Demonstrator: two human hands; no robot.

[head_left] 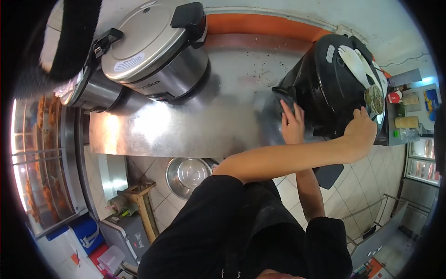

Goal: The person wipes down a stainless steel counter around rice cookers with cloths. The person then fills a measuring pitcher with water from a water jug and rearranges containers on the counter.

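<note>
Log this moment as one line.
left hand: at black appliance, grip unclear | right hand: fingers on dark cloth, beside appliance | left forearm: crosses over right forearm | white scoop: atop appliance

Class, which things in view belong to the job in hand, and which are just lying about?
Seemingly in use:
- dark cloth, at the right hand
- black cooker, at the left hand

Lying about:
- white utensils
- steel bowl
- larger steel cooker
</note>
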